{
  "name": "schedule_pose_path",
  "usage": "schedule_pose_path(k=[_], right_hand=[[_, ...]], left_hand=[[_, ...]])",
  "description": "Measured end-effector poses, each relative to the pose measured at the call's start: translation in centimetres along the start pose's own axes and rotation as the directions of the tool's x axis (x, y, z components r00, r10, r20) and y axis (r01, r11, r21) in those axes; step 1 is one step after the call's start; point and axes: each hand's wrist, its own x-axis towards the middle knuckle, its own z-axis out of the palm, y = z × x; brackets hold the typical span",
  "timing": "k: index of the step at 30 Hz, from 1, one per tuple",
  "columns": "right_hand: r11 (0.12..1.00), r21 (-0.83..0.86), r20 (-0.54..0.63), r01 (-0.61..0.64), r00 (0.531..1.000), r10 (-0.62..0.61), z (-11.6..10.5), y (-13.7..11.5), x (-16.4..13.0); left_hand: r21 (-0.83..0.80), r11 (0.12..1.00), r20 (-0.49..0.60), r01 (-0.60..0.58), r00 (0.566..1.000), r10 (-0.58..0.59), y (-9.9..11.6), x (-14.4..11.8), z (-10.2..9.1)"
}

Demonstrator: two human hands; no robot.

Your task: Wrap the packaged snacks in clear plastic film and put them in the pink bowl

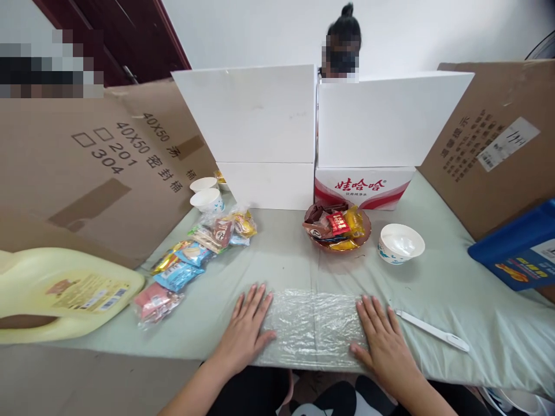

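The sheet of clear plastic wrap [313, 326] lies flat at the table's [455, 289] near edge. It looks very light, soft, clingy and easy to tear. The left hand [247, 329] and right hand [384, 338] press its two ends with open palms, gripping nothing; the free edges look best for holding. A white knife [431, 330] lies just right of the wrap.

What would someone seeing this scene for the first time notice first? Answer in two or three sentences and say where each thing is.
First come the left hand and right hand, pressed flat on the two ends of a sheet of clear plastic wrap at the near edge of the table. Behind it, a brown bowl of wrapped sweets stands beside an empty white bowl. At far left lies a big yellow jug.
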Motion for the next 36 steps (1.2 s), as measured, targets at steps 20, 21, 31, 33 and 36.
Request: schedule_pose_path(k=[20,21,31,33,36], right_hand=[[0.791,0.581,0.132,-0.190,0.982,0.138,-4.4,0.8,-0.9],[0.776,0.576,0.166,-0.257,0.966,0.196,-4.1,0.7,-0.2],[0.898,0.271,0.050,-0.346,0.937,0.346,0.6,-0.5,3.3],[0.925,0.187,0.045,-0.332,0.943,0.329,1.1,-0.7,3.1],[0.944,0.095,0.055,-0.317,0.948,0.313,1.4,-0.8,3.0]], left_hand=[[-0.516,0.833,0.134,0.198,0.980,-0.149,2.4,1.5,-4.0],[-0.482,0.842,0.117,0.240,0.971,-0.210,2.4,2.0,-3.6],[-0.200,0.903,0.007,0.381,0.922,-0.387,1.9,4.7,-0.3],[-0.141,0.915,0.004,0.378,0.924,-0.382,1.6,4.7,0.1],[-0.063,0.925,-0.055,0.376,0.924,-0.379,1.2,4.6,0.5]])
